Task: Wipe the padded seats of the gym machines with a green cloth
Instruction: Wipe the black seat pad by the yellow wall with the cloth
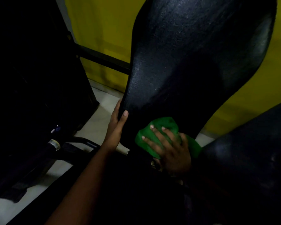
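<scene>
A tall black padded backrest (193,54) of a gym machine fills the upper middle of the view, narrowing toward its lower end. My left hand (116,127) grips the pad's narrow left edge, thumb on the front face. My right hand (170,150) presses a bunched green cloth (159,127) against the pad's lower end, fingers spread over it. A second black pad, the seat (243,159), lies at the lower right, touching the cloth's right end.
A yellow wall (104,30) stands behind the machine. A dark machine frame and weight stack (31,78) fill the left side, with black bars (102,60) crossing to the backrest. Pale floor tiles (102,108) show below, between frame tubes (55,145).
</scene>
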`<move>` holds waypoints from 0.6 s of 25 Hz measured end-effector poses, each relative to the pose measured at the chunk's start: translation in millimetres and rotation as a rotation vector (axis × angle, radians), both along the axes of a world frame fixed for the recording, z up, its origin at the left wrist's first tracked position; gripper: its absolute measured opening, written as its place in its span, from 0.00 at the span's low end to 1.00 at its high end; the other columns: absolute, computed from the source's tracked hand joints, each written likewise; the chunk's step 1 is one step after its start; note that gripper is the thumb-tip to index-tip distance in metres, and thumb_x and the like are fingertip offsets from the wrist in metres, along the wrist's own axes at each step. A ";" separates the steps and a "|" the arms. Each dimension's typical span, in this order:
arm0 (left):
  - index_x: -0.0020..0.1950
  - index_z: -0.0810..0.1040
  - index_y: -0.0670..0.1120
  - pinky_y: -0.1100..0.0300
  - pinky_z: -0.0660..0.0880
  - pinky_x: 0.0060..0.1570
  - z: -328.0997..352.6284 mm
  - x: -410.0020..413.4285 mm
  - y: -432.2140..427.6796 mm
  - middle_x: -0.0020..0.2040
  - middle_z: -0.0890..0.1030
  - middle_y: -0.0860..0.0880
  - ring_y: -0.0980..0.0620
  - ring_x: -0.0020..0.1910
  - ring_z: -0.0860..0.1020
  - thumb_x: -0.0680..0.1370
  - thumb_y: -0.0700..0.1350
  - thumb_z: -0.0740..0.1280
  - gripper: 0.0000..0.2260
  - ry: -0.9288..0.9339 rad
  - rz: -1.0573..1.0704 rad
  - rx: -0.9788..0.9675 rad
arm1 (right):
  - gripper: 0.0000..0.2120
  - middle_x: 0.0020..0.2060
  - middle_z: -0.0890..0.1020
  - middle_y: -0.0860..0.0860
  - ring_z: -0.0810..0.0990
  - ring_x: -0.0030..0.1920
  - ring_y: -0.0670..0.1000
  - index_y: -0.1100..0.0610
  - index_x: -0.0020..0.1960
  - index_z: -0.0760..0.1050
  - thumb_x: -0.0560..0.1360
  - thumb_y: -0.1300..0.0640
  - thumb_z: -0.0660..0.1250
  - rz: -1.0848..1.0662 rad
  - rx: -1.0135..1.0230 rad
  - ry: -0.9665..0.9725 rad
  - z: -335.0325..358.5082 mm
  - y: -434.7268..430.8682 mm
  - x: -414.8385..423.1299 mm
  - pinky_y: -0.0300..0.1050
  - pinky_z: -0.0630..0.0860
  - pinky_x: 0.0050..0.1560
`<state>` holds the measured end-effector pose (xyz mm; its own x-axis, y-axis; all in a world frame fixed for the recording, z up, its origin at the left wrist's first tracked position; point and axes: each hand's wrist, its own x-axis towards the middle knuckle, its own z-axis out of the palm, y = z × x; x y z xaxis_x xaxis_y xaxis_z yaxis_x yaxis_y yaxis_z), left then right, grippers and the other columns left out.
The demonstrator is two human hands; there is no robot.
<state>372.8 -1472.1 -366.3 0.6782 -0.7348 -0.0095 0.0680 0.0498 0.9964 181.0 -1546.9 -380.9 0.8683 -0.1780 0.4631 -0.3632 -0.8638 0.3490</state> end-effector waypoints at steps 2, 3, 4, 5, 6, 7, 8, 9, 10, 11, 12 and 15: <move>0.71 0.60 0.61 0.69 0.65 0.63 3.3 -2.2 1.7 0.67 0.67 0.63 0.64 0.67 0.67 0.74 0.59 0.60 0.25 -0.037 -0.012 0.001 | 0.21 0.68 0.71 0.47 0.68 0.68 0.50 0.42 0.65 0.72 0.72 0.47 0.63 0.029 0.027 -0.005 -27.6 8.8 -8.9 0.53 0.64 0.60; 0.70 0.61 0.62 0.68 0.66 0.63 5.1 -3.6 3.7 0.67 0.68 0.63 0.65 0.67 0.67 0.74 0.60 0.61 0.25 -0.060 -0.021 0.000 | 0.19 0.67 0.72 0.46 0.70 0.65 0.50 0.42 0.63 0.74 0.72 0.50 0.64 0.034 0.045 -0.005 -33.3 13.5 -10.2 0.53 0.64 0.59; 0.69 0.62 0.64 0.67 0.66 0.64 6.5 -4.8 6.9 0.67 0.68 0.64 0.66 0.67 0.67 0.74 0.60 0.62 0.24 -0.078 -0.029 0.001 | 0.18 0.65 0.74 0.44 0.71 0.63 0.50 0.41 0.60 0.77 0.72 0.52 0.63 0.047 0.057 0.015 -32.8 18.1 -9.8 0.52 0.64 0.59; 0.68 0.62 0.65 0.65 0.67 0.66 8.1 -5.9 10.7 0.67 0.68 0.63 0.66 0.67 0.67 0.73 0.60 0.62 0.24 -0.082 -0.031 0.011 | 0.18 0.63 0.76 0.44 0.70 0.60 0.50 0.40 0.57 0.78 0.70 0.52 0.60 0.071 0.068 0.054 -25.7 21.7 -8.8 0.51 0.63 0.57; 0.70 0.62 0.64 0.62 0.66 0.68 10.6 -6.2 14.5 0.69 0.68 0.62 0.63 0.69 0.67 0.72 0.61 0.63 0.26 -0.079 -0.027 0.031 | 0.19 0.61 0.78 0.44 0.70 0.58 0.50 0.39 0.55 0.79 0.68 0.52 0.58 0.096 0.076 0.089 -13.4 23.8 -8.1 0.51 0.63 0.55; 0.72 0.61 0.61 0.58 0.66 0.69 14.5 -5.3 17.4 0.71 0.67 0.58 0.59 0.71 0.66 0.72 0.62 0.64 0.29 -0.071 -0.014 0.062 | 0.20 0.60 0.79 0.45 0.69 0.56 0.51 0.39 0.54 0.78 0.67 0.52 0.57 0.119 0.079 0.106 2.6 23.7 -8.5 0.51 0.63 0.53; 0.73 0.60 0.59 0.55 0.65 0.70 19.5 -3.7 18.3 0.73 0.66 0.54 0.56 0.72 0.65 0.72 0.62 0.65 0.32 -0.056 0.005 0.089 | 0.21 0.61 0.78 0.46 0.69 0.56 0.52 0.39 0.56 0.76 0.65 0.51 0.58 0.137 0.070 0.095 21.0 21.0 -8.8 0.51 0.62 0.52; 0.74 0.59 0.57 0.55 0.65 0.69 25.9 -1.4 17.5 0.73 0.66 0.51 0.54 0.72 0.65 0.73 0.61 0.67 0.32 -0.036 0.027 0.106 | 0.22 0.63 0.76 0.46 0.69 0.57 0.52 0.39 0.58 0.73 0.64 0.49 0.61 0.137 0.056 0.077 41.0 16.0 -8.2 0.51 0.62 0.52; 0.75 0.59 0.56 0.56 0.65 0.68 35.4 2.1 13.6 0.73 0.65 0.50 0.52 0.72 0.64 0.74 0.58 0.66 0.32 -0.023 0.041 0.110 | 0.25 0.65 0.74 0.46 0.68 0.57 0.53 0.39 0.60 0.71 0.62 0.46 0.66 0.120 0.047 0.059 62.9 7.6 -5.6 0.51 0.62 0.52; 0.75 0.58 0.55 0.56 0.65 0.67 47.0 5.7 7.3 0.73 0.65 0.49 0.51 0.72 0.64 0.75 0.56 0.63 0.30 -0.022 0.048 0.105 | 0.31 0.66 0.72 0.47 0.68 0.58 0.53 0.38 0.61 0.69 0.58 0.45 0.71 0.096 0.047 0.043 87.5 -2.9 -0.6 0.51 0.61 0.52; 0.75 0.57 0.55 0.56 0.65 0.67 59.8 9.2 -1.2 0.73 0.65 0.48 0.51 0.72 0.64 0.76 0.54 0.62 0.29 -0.035 0.056 0.094 | 0.36 0.66 0.73 0.47 0.68 0.59 0.54 0.38 0.61 0.69 0.54 0.45 0.74 0.068 0.055 0.024 114.2 -14.6 5.8 0.51 0.61 0.52; 0.76 0.54 0.56 0.56 0.65 0.67 97.7 18.5 -33.3 0.74 0.63 0.50 0.54 0.72 0.63 0.79 0.52 0.58 0.26 -0.082 0.086 0.029 | 0.40 0.68 0.72 0.49 0.67 0.61 0.55 0.39 0.63 0.70 0.53 0.50 0.77 0.018 0.020 -0.039 198.0 -55.1 37.8 0.52 0.60 0.52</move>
